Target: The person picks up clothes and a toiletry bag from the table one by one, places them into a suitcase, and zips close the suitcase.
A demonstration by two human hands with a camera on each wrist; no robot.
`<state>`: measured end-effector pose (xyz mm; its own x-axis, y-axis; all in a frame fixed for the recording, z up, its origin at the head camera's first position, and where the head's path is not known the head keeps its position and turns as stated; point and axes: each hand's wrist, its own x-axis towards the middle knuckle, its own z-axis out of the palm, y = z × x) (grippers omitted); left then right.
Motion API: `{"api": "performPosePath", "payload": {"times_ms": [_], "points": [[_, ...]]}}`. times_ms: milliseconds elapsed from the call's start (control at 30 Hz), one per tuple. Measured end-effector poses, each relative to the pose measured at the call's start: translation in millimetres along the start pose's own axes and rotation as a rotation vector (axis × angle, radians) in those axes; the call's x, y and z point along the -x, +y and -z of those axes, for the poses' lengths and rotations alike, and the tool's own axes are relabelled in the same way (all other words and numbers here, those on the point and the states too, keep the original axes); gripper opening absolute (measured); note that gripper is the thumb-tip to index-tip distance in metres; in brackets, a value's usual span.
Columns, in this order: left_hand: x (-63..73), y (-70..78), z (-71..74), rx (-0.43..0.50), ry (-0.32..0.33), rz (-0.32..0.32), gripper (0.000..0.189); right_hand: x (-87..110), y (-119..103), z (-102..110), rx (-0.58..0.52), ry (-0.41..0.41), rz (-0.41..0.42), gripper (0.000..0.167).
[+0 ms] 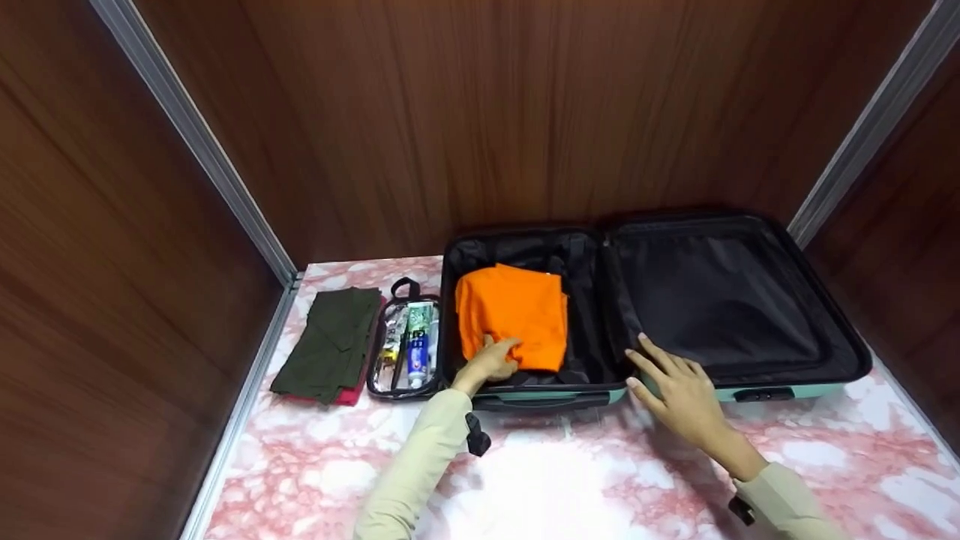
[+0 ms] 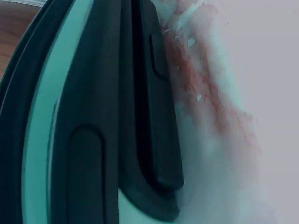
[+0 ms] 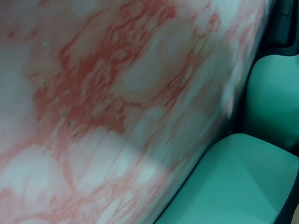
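An orange folded garment (image 1: 517,311) lies inside the left half of an open suitcase (image 1: 600,375). My left hand (image 1: 493,361) is at its near edge, fingers bent and gripping the cloth, which wrinkles beside them. Over the front of the suitcase, where its two halves meet, my right hand (image 1: 679,394) is spread with fingers extended, fingertips right at the rim. The left wrist view shows the suitcase's black side handle (image 2: 159,107) up close, with the hand out of frame. Green shell corners (image 3: 229,182) fill the lower right of the right wrist view.
Left of the suitcase stands a clear toiletry pouch (image 1: 405,349) with a toothpaste tube inside. Beyond it lies a dark green folded garment (image 1: 330,341) on a red one (image 1: 349,396). Wooden walls (image 1: 495,120) enclose the marbled tabletop (image 1: 540,480) at the back and sides.
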<state>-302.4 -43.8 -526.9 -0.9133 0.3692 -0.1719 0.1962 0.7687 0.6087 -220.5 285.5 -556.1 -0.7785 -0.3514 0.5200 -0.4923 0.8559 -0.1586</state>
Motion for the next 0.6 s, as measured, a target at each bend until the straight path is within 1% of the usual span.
{"api": "performPosePath", "payload": {"times_ms": [67, 133, 167, 233, 267, 367, 400, 433, 467, 600], "points": [[0.4, -2.1, -0.5, 0.007, -0.019, -0.011, 0.047, 0.5, 0, 0, -0.001, -0.002, -0.004, 0.051], [-0.3, -5.5, 0.1, 0.035, -0.009, -0.013, 0.047, 0.8, -1, -1, -0.003, -0.005, -0.008, 0.051], [-0.2, -7.3, 0.6, 0.070, -0.003, 0.001, 0.047, 0.7, -1, -1, -0.005, -0.008, -0.010, 0.051], [-0.3, -10.2, 0.9, 0.126, 0.068, 0.008, 0.045, 0.8, -1, -1, -0.007, -0.014, -0.014, 0.051], [-0.7, -11.5, 0.7, 0.141, 0.124, 0.005, 0.043, 1.0, -2, -1, -0.006, -0.016, -0.015, 0.051], [0.2, -13.1, 0.5, 0.174, 0.274, 0.014, 0.039, 1.2, -1, -1, -0.005, -0.018, -0.020, 0.051], [0.5, -13.3, 0.3, 0.168, 0.311, 0.002, 0.036, 1.2, -1, -1, -0.004, -0.017, -0.021, 0.051], [1.3, -13.3, 0.1, 0.163, 0.320, 0.007, 0.034, 1.3, -1, -1, -0.004, -0.015, -0.022, 0.051], [2.2, -13.5, 0.1, 0.158, 0.307, 0.003, 0.033, 1.3, -1, -1, -0.003, -0.014, -0.023, 0.050], [3.9, -13.7, -1.5, 0.151, 0.193, 0.019, 0.032, 1.5, 0, -1, -0.004, -0.012, -0.026, 0.050]]}}
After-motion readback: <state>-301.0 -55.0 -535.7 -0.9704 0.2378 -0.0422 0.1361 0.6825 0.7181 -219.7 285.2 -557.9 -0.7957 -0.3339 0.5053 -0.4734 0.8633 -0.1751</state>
